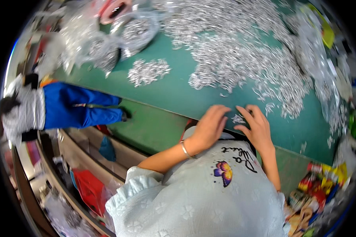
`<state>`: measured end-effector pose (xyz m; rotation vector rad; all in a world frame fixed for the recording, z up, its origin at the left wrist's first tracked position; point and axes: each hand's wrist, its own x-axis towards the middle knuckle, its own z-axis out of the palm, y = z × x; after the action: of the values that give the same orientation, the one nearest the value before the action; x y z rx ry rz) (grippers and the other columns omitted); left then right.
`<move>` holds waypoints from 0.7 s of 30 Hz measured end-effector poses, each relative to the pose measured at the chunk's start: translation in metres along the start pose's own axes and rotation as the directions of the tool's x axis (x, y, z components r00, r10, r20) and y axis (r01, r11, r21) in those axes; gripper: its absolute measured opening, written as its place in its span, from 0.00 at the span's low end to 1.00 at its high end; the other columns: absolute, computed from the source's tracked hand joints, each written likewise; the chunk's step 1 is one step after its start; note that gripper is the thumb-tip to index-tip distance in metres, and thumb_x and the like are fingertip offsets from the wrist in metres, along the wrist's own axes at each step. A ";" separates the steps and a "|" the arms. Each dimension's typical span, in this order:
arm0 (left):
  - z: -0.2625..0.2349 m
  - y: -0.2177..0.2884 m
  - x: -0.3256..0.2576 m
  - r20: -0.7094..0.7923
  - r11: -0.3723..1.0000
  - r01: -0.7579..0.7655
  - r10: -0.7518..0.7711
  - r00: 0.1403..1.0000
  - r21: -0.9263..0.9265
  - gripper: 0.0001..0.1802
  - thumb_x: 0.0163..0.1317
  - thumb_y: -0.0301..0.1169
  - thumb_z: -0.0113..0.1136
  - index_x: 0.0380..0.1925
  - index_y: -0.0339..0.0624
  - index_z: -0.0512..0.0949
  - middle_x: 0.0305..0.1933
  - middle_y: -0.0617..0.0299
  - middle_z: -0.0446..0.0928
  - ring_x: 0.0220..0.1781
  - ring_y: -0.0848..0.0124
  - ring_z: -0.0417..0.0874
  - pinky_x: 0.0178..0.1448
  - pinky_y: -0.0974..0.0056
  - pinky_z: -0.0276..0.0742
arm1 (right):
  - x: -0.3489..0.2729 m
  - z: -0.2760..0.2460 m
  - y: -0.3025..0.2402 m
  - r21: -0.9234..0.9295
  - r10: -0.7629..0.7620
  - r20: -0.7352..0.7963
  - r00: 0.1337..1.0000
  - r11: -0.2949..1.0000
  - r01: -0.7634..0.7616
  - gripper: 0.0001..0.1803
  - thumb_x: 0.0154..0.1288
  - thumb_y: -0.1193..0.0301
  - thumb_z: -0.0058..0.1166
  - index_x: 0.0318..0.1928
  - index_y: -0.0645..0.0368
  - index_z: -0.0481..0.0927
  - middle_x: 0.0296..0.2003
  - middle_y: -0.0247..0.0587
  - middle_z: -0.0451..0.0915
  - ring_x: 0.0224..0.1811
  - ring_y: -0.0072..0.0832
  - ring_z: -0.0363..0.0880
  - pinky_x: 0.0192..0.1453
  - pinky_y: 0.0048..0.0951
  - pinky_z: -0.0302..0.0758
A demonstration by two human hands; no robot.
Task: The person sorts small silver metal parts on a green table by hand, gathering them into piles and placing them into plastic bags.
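At the near edge of the green table (174,89), my left hand (209,125) rests with its fingers stretched out and the thumb apart. My right hand (258,127) lies across from it, fingers curved and spread. Between them is a little cluster of small silvery curved metal pieces (237,118), closest to the right fingertips. I see nothing held in either hand. A broad heap of the same metal pieces (225,59) covers the table beyond my hands. Farther left sits a smaller separate pile (148,72). The pieces' exact kind is too small to tell.
Clear plastic bags of metal pieces (136,29) stand at the table's far left; another plastic bag (318,67) lies along the right. A person in blue trousers (79,104) is at the left. Below are wooden-sided bins (93,160) and, lower right, colourful packets (318,181).
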<state>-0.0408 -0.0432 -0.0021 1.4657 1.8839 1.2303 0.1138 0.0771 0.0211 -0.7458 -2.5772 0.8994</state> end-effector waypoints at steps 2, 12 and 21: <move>-0.003 0.000 0.003 -0.007 0.998 0.035 -0.035 0.999 -0.055 0.17 0.58 0.17 0.56 0.48 0.36 0.72 0.46 0.47 0.73 0.47 0.49 0.76 0.51 0.56 0.74 | 0.006 0.004 0.005 -0.002 -0.061 -0.011 0.998 0.998 0.061 0.22 0.46 0.73 0.67 0.45 0.57 0.80 0.39 0.41 0.72 0.35 0.37 0.73 0.39 0.36 0.72; -0.002 0.000 0.002 0.014 1.000 -0.024 0.023 1.000 0.008 0.12 0.57 0.16 0.57 0.42 0.34 0.77 0.44 0.50 0.74 0.43 0.53 0.77 0.46 0.58 0.74 | -0.049 0.000 0.029 -0.022 0.013 -0.254 0.967 1.000 -0.019 0.15 0.49 0.82 0.65 0.39 0.63 0.80 0.36 0.42 0.73 0.32 0.34 0.74 0.34 0.31 0.73; 0.009 0.007 0.014 0.099 0.993 -0.100 0.094 0.991 0.066 0.12 0.55 0.16 0.58 0.41 0.33 0.77 0.43 0.52 0.74 0.44 0.54 0.76 0.48 0.58 0.73 | -0.129 -0.069 0.103 -0.214 0.306 -0.693 0.652 0.777 -0.592 0.07 0.59 0.79 0.60 0.39 0.65 0.80 0.37 0.49 0.75 0.36 0.43 0.77 0.40 0.37 0.74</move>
<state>-0.0353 -0.0264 0.0018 1.6415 1.8287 1.1248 0.2884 0.1061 -0.0081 -1.5830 -1.9788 0.0950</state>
